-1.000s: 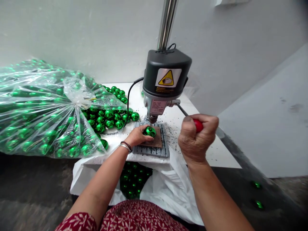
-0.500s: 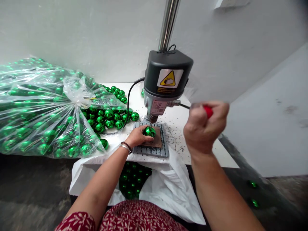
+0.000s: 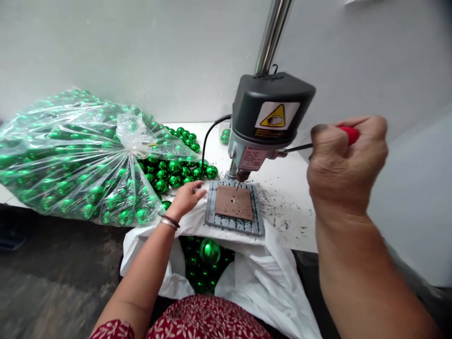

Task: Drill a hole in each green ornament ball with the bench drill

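Observation:
My right hand (image 3: 348,165) is closed around the red-knobbed lever (image 3: 351,135) of a small drill press (image 3: 271,113). Its thin drill bit (image 3: 238,185) points down over a brown square board (image 3: 226,209) with a hole, which lies on the grey slotted base (image 3: 259,228). My left hand (image 3: 189,197) is to the left of the base, empty, fingers apart and stretched toward the loose green balls. A shiny green ball (image 3: 210,250) is at the mouth of the white sack (image 3: 261,275) below the table edge, over several more balls inside.
A tied clear plastic bag (image 3: 84,160) full of green balls covers the table's left side. Loose green balls (image 3: 174,167) spill beside it, near the black cable (image 3: 205,146). Dark shavings litter the white table (image 3: 289,207). A clear container (image 3: 224,132) stands behind.
My left hand has let go of the green ball and moved left off the board. A ball now shows at the sack's mouth. My right hand has raised the lever, and the view has shifted.

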### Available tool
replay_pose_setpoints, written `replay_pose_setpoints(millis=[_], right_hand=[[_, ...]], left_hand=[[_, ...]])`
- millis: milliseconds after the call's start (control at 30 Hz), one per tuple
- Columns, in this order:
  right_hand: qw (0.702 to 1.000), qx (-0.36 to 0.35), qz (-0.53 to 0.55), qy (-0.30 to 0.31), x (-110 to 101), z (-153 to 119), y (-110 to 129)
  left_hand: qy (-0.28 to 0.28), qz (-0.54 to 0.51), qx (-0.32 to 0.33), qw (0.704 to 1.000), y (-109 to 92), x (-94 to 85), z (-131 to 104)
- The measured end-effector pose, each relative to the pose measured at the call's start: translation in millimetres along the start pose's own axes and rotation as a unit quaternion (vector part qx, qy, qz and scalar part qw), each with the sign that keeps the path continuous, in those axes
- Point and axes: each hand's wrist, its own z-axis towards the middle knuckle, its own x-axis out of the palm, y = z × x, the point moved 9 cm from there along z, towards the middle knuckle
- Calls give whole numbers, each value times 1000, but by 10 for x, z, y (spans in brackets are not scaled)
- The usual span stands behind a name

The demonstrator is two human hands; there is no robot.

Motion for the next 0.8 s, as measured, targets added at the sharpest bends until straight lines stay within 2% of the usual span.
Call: replay_pose_setpoints(millis=[67,100,233,467,567,667,733,800], right_hand=[[1000,-13,-4,1,1,-1,-1],[1000,-18,-5,1,-1,-6,-2],[1000,-28,-3,3,-10,-39,0],[999,-50,2,3,-4,-78,30],[998,-57,-2,-3,-12,-101,32],[998,-67,3,-14,-34,-122,43],[998,-65,10,-17,-42,-126,40],[998,-59,17,-19,-48,-125,35]], left_hand=[[-85,112,-56,988,127,-215,138],[-94,152,-74,981,165,-258,205],[-25,234,-77,969,202,-167,392],[37,247,-104,963,358,-60,369],[15,201,-84,976,382,-126,350],[-77,104,-74,989,357,-329,286],[-115,-41,-84,989,361,-405,217],[-97,-240,-107,960,367,-339,157]])
